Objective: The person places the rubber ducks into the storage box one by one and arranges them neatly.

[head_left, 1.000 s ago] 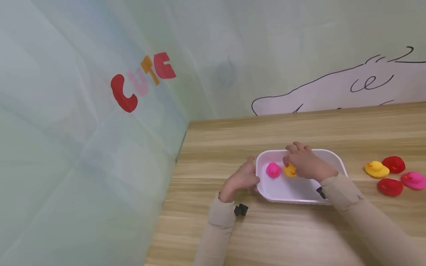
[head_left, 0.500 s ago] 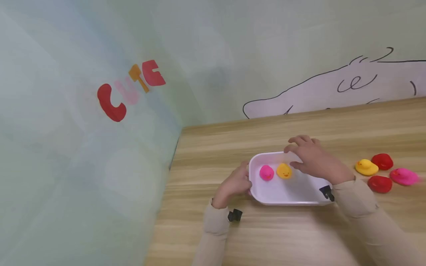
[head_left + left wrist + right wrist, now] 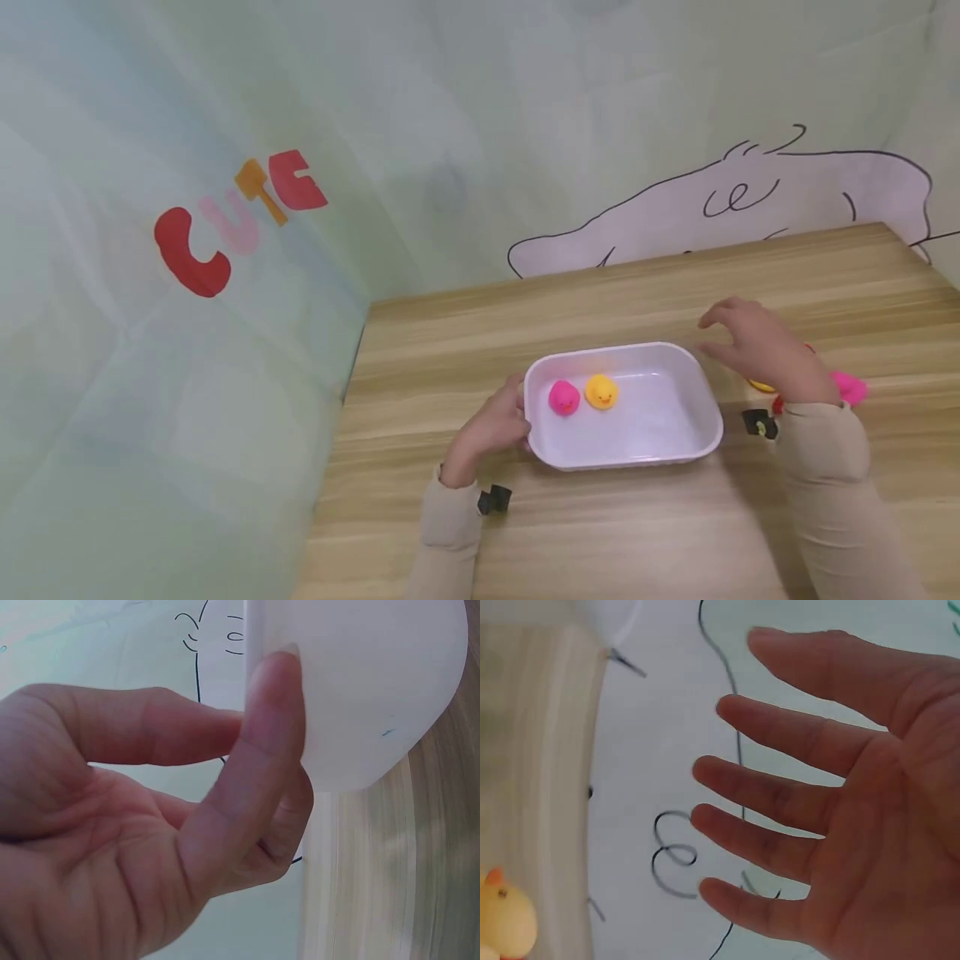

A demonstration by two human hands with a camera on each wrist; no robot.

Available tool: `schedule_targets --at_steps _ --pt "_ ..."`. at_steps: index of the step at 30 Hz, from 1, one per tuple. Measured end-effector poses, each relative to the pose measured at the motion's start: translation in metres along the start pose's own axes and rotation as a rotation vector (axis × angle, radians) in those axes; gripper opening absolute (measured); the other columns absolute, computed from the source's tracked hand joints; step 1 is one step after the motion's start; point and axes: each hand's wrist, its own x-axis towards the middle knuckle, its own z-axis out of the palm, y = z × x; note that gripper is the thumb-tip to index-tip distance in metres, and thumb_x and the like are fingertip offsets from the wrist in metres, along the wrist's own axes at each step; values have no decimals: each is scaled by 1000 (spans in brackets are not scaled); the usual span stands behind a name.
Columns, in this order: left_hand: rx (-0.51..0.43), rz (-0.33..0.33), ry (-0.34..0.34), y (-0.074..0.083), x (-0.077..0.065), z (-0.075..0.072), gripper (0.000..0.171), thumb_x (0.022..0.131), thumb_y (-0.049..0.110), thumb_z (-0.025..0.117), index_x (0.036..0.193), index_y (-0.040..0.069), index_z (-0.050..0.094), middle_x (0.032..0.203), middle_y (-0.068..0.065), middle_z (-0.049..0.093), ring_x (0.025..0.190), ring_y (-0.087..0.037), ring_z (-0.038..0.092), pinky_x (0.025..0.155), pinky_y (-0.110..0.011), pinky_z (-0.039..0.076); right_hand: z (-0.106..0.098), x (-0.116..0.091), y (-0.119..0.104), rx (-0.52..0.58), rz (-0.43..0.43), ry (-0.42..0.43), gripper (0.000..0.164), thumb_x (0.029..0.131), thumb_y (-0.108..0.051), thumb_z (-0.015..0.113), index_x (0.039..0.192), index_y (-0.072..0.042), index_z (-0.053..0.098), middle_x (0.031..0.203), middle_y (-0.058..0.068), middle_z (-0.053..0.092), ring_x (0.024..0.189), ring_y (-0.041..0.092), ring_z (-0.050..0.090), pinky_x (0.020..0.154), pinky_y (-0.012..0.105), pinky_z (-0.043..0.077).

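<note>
A white plastic tub (image 3: 660,421) stands on the wooden table, with a pink rubber duck (image 3: 564,398) and a yellow rubber duck (image 3: 602,392) side by side in its left half. My left hand (image 3: 489,425) grips the tub's left end; the left wrist view has its fingers bent at the rim, against the white wall (image 3: 375,697). Off the tub's right end, my right hand (image 3: 776,350) hovers with nothing in it, its fingers spread in the right wrist view. Behind that hand, partly hidden, are another pink duck (image 3: 851,388), a yellow duck (image 3: 508,921) and bits of red.
The table (image 3: 600,533) meets a pale wall sheet at its back and left edges. Coloured letters (image 3: 240,221) and a line-drawn figure (image 3: 720,208) decorate the sheet. Small black cameras (image 3: 495,500) sit at both wrists.
My right hand has let go of the yellow duck inside the tub and moved right, out over the loose ducks. The left hand stays at the tub's end; the head view has turned right.
</note>
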Motion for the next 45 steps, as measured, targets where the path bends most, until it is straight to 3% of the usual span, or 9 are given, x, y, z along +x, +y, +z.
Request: schedule_targets --at_steps 4,11,17,23,25,28,32,35,45 --pt "12 8 -10 -1 0 2 82 73 -23 51 150 -12 25 101 -37 59 61 -24 61 59 -48 63 0 -6 25 1 75 -59 39 87 -12 73 116 12 64 124 41 53 114 60 46 97 74 40" --pt "29 66 -26 0 -1 4 81 71 -24 49 148 -15 24 98 -39 60 59 -27 62 55 -50 62 -3 -22 61 34 336 -137 49 78 -11 77 119 11 60 129 46 36 119 73 17 89 91 15" --pt "57 81 -27 2 0 3 77 73 -23 48 146 -16 25 99 -38 58 60 -27 60 57 -53 61 -3 -26 76 16 369 -127 41 79 -16 79 108 10 64 120 45 45 115 74 21 89 95 3" --pt "53 81 -31 0 0 0 78 73 -22 48 147 -16 25 98 -38 59 60 -24 60 57 -53 61 -5 -27 81 45 396 -169 31 79 -17 81 98 5 70 110 39 55 114 71 23 87 95 1" --pt "54 75 -33 0 0 0 77 74 -22 48 148 -15 25 98 -37 59 60 -23 60 57 -52 61 -6 -27 81 54 393 -171 30 80 -16 81 99 5 71 110 38 56 115 72 21 88 94 1" --pt "45 55 -34 0 1 0 78 75 -22 49 148 -15 25 100 -36 59 61 -22 61 59 -51 62 -6 -27 77 54 372 -172 30 80 -13 80 102 7 71 123 42 48 119 73 16 89 94 0" --pt "21 36 -29 0 0 1 78 75 -24 50 148 -15 25 103 -37 57 64 -27 63 60 -52 63 -9 -26 65 8 289 -140 29 79 -10 77 103 4 72 138 45 33 125 73 12 91 92 10" --pt "20 36 -24 -1 -1 1 77 75 -24 50 148 -15 25 103 -38 58 64 -27 64 61 -52 62 -12 -24 54 -20 215 -104 28 76 -11 75 102 0 74 141 44 31 128 72 12 92 88 15" --pt "49 45 -23 -1 -1 0 77 75 -23 50 147 -15 26 104 -36 58 63 -21 60 60 -50 62 -14 -25 28 0 97 -21 31 77 -9 78 106 0 74 148 38 28 136 64 8 100 88 9"
